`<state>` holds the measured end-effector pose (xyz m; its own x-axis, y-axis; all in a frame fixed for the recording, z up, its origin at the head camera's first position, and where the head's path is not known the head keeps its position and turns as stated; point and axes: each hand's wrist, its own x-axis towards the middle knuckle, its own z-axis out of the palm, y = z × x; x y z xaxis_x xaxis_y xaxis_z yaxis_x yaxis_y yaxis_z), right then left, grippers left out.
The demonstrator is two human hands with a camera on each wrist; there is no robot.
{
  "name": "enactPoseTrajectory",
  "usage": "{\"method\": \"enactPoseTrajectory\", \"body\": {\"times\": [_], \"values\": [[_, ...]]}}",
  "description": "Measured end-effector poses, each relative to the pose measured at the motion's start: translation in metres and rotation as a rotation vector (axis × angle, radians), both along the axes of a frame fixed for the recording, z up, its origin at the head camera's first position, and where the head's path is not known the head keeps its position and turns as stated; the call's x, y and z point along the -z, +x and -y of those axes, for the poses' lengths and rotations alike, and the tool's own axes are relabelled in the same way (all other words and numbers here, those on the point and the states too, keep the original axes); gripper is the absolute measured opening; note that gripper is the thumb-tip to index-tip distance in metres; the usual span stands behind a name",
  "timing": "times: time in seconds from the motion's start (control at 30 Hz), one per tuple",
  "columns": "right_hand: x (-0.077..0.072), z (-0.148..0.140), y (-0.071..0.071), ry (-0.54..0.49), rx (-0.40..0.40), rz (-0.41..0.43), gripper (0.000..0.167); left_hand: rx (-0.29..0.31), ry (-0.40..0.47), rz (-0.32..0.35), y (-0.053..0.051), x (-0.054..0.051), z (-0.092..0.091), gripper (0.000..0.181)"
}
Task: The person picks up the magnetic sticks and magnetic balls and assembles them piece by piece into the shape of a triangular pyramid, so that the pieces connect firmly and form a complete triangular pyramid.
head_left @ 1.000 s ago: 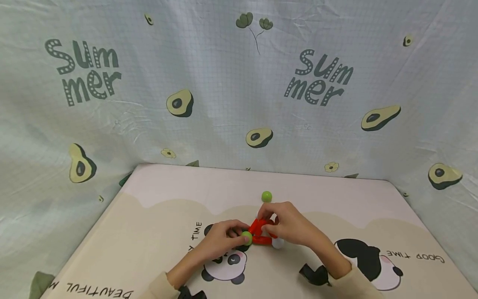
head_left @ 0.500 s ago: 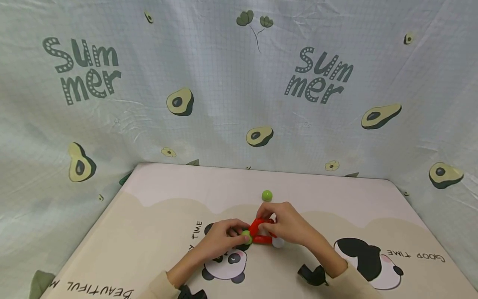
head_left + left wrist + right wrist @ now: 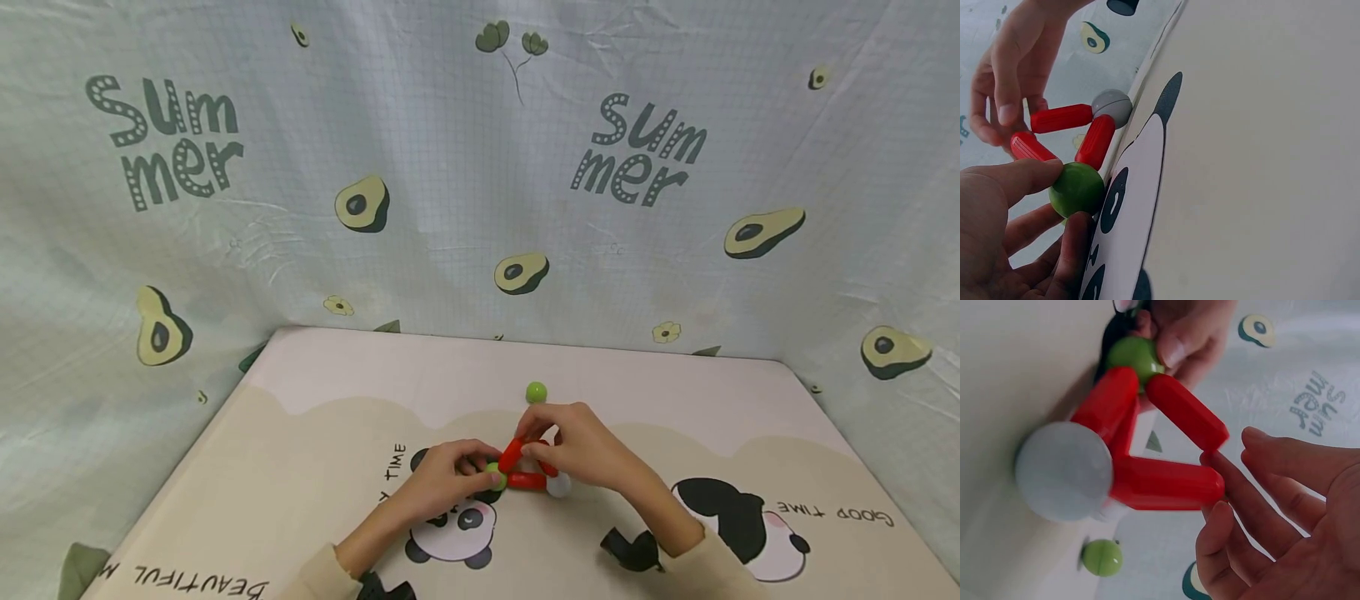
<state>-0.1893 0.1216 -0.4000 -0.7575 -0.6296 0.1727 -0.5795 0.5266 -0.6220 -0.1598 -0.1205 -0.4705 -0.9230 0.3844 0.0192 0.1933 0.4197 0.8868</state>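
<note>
My left hand [image 3: 450, 479] pinches a green ball [image 3: 1077, 190] between thumb and fingers, low over the tabletop. A red rod [image 3: 527, 481] links this ball to a white ball [image 3: 558, 485], which looks grey in the left wrist view. Another red rod [image 3: 1188, 412] slants up from the green ball, and one more red rod [image 3: 1169, 483] rises from the white ball. Their free ends come close together. My right hand [image 3: 581, 446] touches these ends with its fingertips, its thumb apart from them in the right wrist view. Part of a further white ball [image 3: 1110, 511] shows behind.
A loose green ball [image 3: 536, 392] lies farther back on the table [image 3: 315, 467], which has printed panda and dog figures. Behind hangs a pale cloth [image 3: 450, 150] with avocado prints. Black straps [image 3: 630, 550] are near the wrists.
My right fingers shift slightly on the raised red rods, and the left slanting rod now shows more plainly. The left hand stays on its green ball.
</note>
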Motion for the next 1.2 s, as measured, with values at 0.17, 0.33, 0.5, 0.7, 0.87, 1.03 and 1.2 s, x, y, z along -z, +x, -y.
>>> {"method": "enactPoseTrajectory", "body": {"times": [0.17, 0.33, 0.5, 0.7, 0.87, 1.03, 1.2], "values": [[-0.01, -0.01, -0.004, -0.003, 0.043, -0.003, 0.009, -0.008, -0.008, 0.0, -0.001, 0.001, -0.001, 0.033], [-0.018, -0.023, -0.01, -0.029, 0.085, -0.035, 0.013, -0.008, -0.02, -0.004, -0.002, 0.002, -0.003, 0.034], [-0.022, -0.036, -0.021, -0.064, 0.149, -0.042, 0.017, -0.009, -0.025, -0.013, -0.003, 0.002, -0.006, 0.034], [-0.018, -0.045, -0.043, -0.084, 0.209, -0.009, 0.016, -0.012, -0.027, -0.017, -0.004, 0.001, -0.008, 0.033], [-0.007, -0.045, -0.074, -0.038, 0.232, 0.03, 0.021, -0.017, -0.018, -0.013, -0.004, -0.001, -0.008, 0.033], [0.013, -0.04, -0.104, 0.032, 0.213, 0.12, 0.033, -0.017, -0.01, -0.013, -0.005, 0.0, -0.009, 0.034], [0.027, -0.031, -0.121, 0.063, 0.176, 0.197, 0.04, -0.023, -0.01, -0.025, -0.005, 0.0, -0.009, 0.033]]}}
